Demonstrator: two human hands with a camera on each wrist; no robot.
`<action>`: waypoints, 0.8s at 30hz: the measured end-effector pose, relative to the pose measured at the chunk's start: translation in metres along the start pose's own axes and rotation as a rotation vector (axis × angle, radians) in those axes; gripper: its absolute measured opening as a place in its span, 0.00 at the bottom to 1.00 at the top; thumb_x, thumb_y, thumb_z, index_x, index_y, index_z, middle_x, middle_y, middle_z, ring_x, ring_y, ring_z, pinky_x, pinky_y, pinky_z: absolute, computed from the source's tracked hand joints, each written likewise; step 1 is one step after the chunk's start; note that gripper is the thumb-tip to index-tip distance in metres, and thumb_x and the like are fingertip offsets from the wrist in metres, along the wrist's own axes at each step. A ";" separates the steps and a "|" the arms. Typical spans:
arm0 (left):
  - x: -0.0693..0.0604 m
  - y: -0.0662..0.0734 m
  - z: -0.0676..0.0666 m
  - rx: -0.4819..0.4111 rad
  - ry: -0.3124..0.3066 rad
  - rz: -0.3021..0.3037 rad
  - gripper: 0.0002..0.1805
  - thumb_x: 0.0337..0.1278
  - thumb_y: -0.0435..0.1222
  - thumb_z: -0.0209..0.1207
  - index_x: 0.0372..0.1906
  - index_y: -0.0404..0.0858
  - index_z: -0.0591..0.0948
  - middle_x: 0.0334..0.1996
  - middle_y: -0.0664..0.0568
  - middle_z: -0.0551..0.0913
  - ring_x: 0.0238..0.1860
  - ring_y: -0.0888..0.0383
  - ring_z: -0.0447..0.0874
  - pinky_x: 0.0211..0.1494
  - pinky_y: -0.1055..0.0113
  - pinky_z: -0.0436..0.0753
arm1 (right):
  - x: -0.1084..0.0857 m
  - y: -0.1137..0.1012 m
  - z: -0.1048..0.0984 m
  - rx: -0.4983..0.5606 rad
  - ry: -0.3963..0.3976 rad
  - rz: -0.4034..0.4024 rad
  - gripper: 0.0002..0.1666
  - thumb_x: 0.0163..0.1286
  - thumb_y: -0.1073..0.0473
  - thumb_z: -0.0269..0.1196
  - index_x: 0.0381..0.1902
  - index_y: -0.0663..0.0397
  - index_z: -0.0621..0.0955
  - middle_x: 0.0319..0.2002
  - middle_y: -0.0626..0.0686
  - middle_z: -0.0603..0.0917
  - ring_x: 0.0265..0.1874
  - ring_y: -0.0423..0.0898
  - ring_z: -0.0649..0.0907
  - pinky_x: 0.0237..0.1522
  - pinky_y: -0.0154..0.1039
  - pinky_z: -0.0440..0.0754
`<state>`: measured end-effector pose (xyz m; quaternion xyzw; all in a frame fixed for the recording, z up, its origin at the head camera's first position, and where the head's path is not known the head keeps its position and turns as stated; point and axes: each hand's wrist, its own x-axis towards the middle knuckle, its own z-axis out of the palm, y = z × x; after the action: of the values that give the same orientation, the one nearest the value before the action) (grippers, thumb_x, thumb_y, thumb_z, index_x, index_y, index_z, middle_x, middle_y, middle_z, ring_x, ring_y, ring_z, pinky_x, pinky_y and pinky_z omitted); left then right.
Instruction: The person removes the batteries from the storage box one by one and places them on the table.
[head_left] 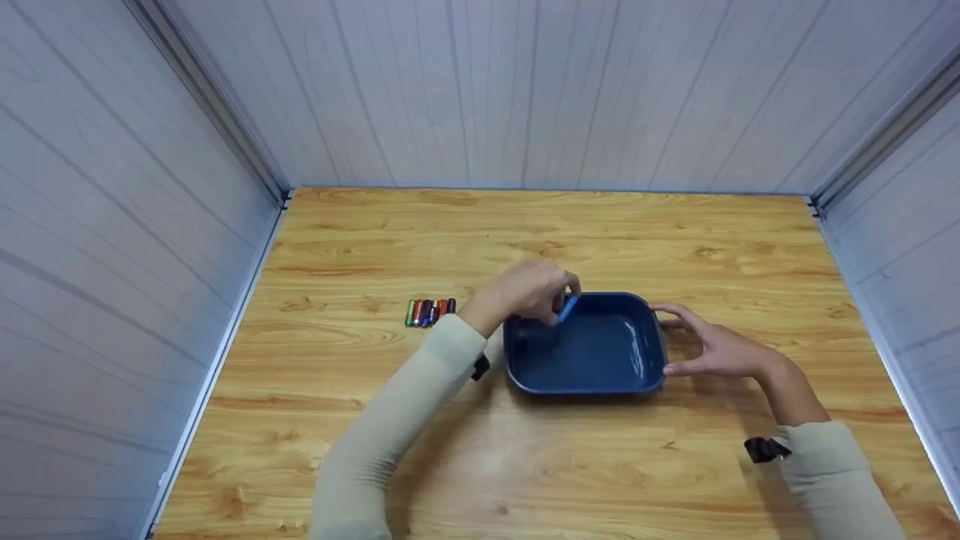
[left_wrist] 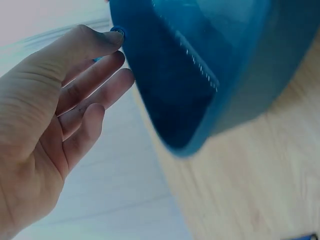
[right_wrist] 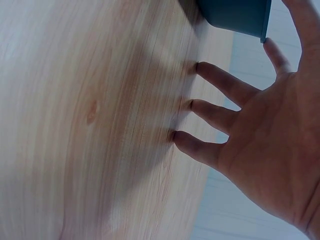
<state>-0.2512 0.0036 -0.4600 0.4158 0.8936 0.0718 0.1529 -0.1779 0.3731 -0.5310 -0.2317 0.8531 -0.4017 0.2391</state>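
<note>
My left hand (head_left: 534,291) pinches a blue battery (head_left: 568,308) between thumb and fingertips, above the left back part of a dark blue rectangular basin (head_left: 585,391). In the left wrist view the round end of the battery shows by the thumb, near the basin wall (left_wrist: 245,95); most of it is hidden. My right hand (head_left: 716,351) is spread at the basin's right side, thumb and index finger touching its rim. The other fingers (right_wrist: 215,117) reach down to the tabletop in the right wrist view. The basin's visible floor holds nothing.
Left of the basin, several batteries (head_left: 430,312) of mixed colours lie side by side in a row on the wood-grain table (head_left: 360,247). Pale panels (head_left: 487,90) wall the table at the back and both sides.
</note>
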 end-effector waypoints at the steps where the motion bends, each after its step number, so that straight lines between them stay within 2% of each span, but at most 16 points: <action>1: -0.004 -0.003 -0.002 -0.002 0.003 -0.003 0.29 0.68 0.38 0.77 0.71 0.43 0.86 0.49 0.51 0.97 0.51 0.55 0.96 0.61 0.57 0.92 | 0.000 0.000 0.000 -0.001 0.001 -0.001 0.60 0.72 0.55 0.80 0.91 0.40 0.58 0.84 0.72 0.70 0.84 0.78 0.67 0.75 0.86 0.65; 8: -0.034 -0.023 -0.017 -0.035 -0.017 -0.056 0.30 0.70 0.39 0.76 0.74 0.42 0.83 0.54 0.48 0.97 0.56 0.51 0.95 0.65 0.52 0.90 | 0.002 0.001 0.000 -0.001 0.002 -0.008 0.61 0.72 0.55 0.81 0.91 0.41 0.58 0.84 0.71 0.70 0.84 0.78 0.67 0.76 0.87 0.63; 11: -0.047 -0.031 -0.021 -0.024 0.001 -0.074 0.30 0.70 0.40 0.76 0.74 0.41 0.83 0.53 0.48 0.97 0.56 0.50 0.95 0.66 0.52 0.91 | 0.002 0.001 0.000 0.002 0.000 -0.004 0.61 0.72 0.55 0.81 0.91 0.41 0.58 0.84 0.72 0.70 0.84 0.78 0.67 0.76 0.88 0.62; 16: -0.067 -0.044 -0.025 -0.024 0.050 -0.114 0.28 0.67 0.39 0.76 0.70 0.40 0.86 0.50 0.49 0.98 0.54 0.51 0.96 0.63 0.53 0.92 | 0.002 0.001 0.000 0.005 0.002 -0.007 0.61 0.71 0.55 0.81 0.91 0.41 0.59 0.84 0.72 0.70 0.84 0.78 0.67 0.76 0.88 0.61; 21: -0.087 -0.061 -0.028 -0.050 0.068 -0.169 0.28 0.66 0.38 0.75 0.70 0.40 0.86 0.50 0.50 0.98 0.55 0.50 0.96 0.64 0.51 0.91 | 0.002 0.001 0.000 0.001 0.001 -0.006 0.61 0.71 0.55 0.81 0.91 0.41 0.58 0.84 0.72 0.69 0.84 0.78 0.67 0.76 0.88 0.62; 24: -0.100 -0.074 -0.025 -0.074 0.072 -0.203 0.28 0.66 0.38 0.75 0.70 0.40 0.86 0.50 0.49 0.98 0.54 0.50 0.97 0.64 0.50 0.92 | 0.002 0.001 0.001 -0.004 0.004 -0.007 0.60 0.72 0.55 0.80 0.91 0.41 0.58 0.85 0.72 0.69 0.85 0.78 0.66 0.76 0.88 0.62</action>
<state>-0.2522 -0.1203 -0.4345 0.3142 0.9329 0.1039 0.1425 -0.1794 0.3715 -0.5326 -0.2341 0.8536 -0.4014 0.2354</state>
